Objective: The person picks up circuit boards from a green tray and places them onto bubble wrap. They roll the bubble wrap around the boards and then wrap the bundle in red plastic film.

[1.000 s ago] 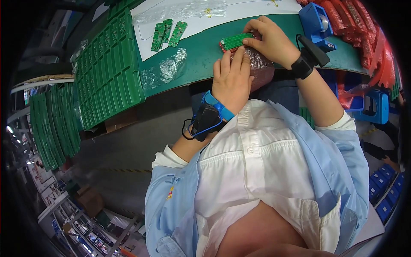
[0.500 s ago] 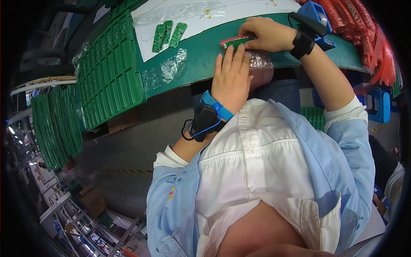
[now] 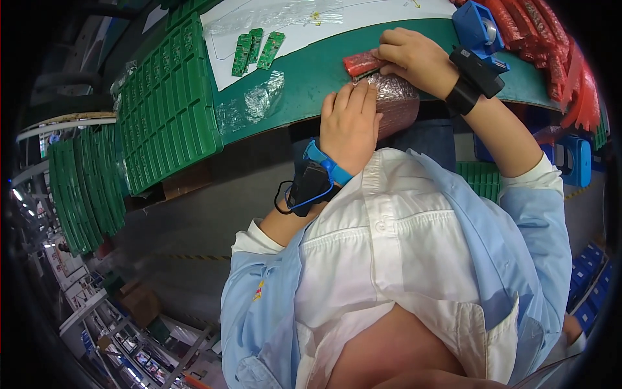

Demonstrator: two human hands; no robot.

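Near the table's front edge, a red bubble-wrap roll (image 3: 361, 63) lies between my hands, above pinkish bubble wrap (image 3: 396, 104) that hangs over the edge. A thin dark edge shows beneath the red roll; the circuit board seen earlier is otherwise hidden. My right hand (image 3: 414, 59) is closed over the roll's right end, thumb underneath. Flat and stretched out, my left hand (image 3: 350, 123) rests its fingertips on the wrap just below the roll. Several green circuit boards (image 3: 270, 50) lie on white paper to the left.
A large green compartment tray (image 3: 170, 107) stands at the left, with crumpled clear plastic (image 3: 264, 97) beside it on the green tabletop (image 3: 311, 61). At the right are a blue tape dispenser (image 3: 478, 29) and a pile of red bubble-wrapped bundles (image 3: 538, 39). Stacked green trays (image 3: 87, 188) sit further left.
Red bubble wrap now covers the green circuit board that lay exposed under my fingers. My right hand has shifted slightly right, and my left fingertips have drawn back a little.
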